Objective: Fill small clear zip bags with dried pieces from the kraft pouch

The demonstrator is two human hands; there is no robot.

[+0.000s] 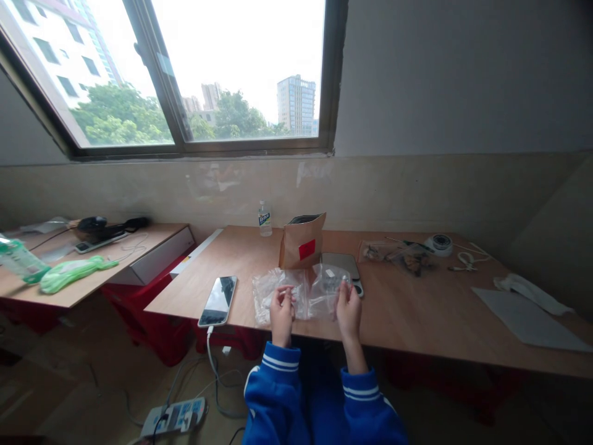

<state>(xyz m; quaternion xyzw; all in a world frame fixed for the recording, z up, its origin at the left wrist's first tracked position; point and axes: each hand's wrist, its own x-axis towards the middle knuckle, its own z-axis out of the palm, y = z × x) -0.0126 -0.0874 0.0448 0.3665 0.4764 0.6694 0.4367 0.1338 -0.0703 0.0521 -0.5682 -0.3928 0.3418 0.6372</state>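
Note:
Both hands are raised just above the near edge of a wooden table (417, 309). My left hand (281, 312) pinches the left part of a clear plastic bag (299, 290). My right hand (349, 309) grips the bag's right edge, lifting it a little. The bag is crumpled and see-through; small pale contents show inside near my left fingers. Blue sleeves with white stripes cover both wrists. A brown paper pouch with a red label (302, 241) stands open right behind the bag, next to a flat grey scale (341, 264).
A smartphone (218, 300) lies left of the bag, its cable running down to a power strip (175, 416) on the floor. A water bottle (264, 219) stands at the back. Another plastic bag (398, 253), tape roll (440, 244) and white sheets (523, 315) lie right. A second desk (92, 259) is left.

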